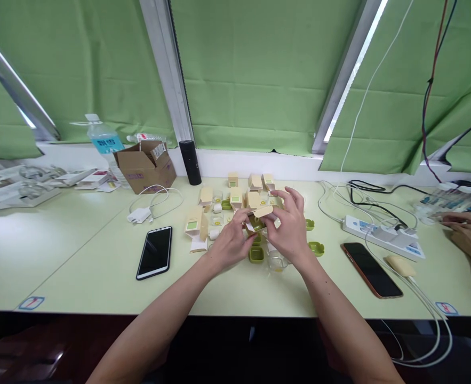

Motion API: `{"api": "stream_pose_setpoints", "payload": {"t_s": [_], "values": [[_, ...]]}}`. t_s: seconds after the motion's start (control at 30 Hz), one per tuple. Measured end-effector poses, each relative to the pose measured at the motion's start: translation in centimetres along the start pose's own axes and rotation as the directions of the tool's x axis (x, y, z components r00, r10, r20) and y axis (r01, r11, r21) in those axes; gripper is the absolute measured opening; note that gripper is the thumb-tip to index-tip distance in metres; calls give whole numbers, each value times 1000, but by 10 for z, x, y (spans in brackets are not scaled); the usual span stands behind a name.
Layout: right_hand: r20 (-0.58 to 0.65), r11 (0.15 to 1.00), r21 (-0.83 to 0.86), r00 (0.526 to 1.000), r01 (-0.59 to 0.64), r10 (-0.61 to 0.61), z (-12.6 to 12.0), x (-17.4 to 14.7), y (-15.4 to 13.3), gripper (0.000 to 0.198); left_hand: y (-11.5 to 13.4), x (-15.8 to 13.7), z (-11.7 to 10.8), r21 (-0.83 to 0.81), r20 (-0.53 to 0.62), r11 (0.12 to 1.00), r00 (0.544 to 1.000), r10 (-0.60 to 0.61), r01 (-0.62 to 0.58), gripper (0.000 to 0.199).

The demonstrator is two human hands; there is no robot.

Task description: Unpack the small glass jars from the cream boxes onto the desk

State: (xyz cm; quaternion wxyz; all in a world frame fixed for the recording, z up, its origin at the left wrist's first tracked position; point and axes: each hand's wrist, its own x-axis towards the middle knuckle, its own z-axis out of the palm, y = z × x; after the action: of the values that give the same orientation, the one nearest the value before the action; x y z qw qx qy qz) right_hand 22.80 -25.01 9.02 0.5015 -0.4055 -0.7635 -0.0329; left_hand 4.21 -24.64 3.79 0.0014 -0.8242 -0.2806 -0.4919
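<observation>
Both hands meet over the middle of the table, holding a small cream cardboard box (263, 212) with its flap raised. My left hand (234, 237) grips the box's left side, fingers closed. My right hand (289, 226) pinches the right side between thumb and fingers. Several small cream boxes stand behind and left of the hands, one of them a box with a green label (193, 224). Below the hands are a square green container (256, 255) and a clear glass cup (277, 261). A green lid-like piece (316, 248) lies to the right. What is inside the held box is largely hidden.
A phone (154, 253) and a white charger (140, 215) lie left. On the right are another phone (372, 270), a power strip (383, 238) and loose cables. Behind stand a brown carton (147, 169), a black bottle (190, 162) and a water bottle (105, 141). Another person's hand (469, 234) rests far right.
</observation>
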Motion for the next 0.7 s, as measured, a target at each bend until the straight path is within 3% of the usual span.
{"api": "stream_pose_setpoints", "payload": {"t_s": [0.2,0.4,0.47,0.57,0.63,0.7], "values": [[196,1000,10,981,-10,8,4,10,3,24,-4,-2,-5,26,45,1000,999,-12,11,51],[136,974,216,990,-65,35,8,11,3,17,-6,-2,-10,31,22,994,994,-109,108,53],[119,920,364,987,-142,105,6,12,0,11,-7,-2,-11,48,23,985,986,-166,164,50],[155,763,584,960,-279,232,3,13,-1,9,-10,-2,-13,71,11,967,969,-248,246,46],[168,685,647,939,-335,301,1,13,1,14,-12,-2,-13,79,-7,948,951,-308,308,45],[133,671,646,919,-364,371,-2,11,4,20,-14,-2,-15,75,-27,924,927,-374,375,46]]}}
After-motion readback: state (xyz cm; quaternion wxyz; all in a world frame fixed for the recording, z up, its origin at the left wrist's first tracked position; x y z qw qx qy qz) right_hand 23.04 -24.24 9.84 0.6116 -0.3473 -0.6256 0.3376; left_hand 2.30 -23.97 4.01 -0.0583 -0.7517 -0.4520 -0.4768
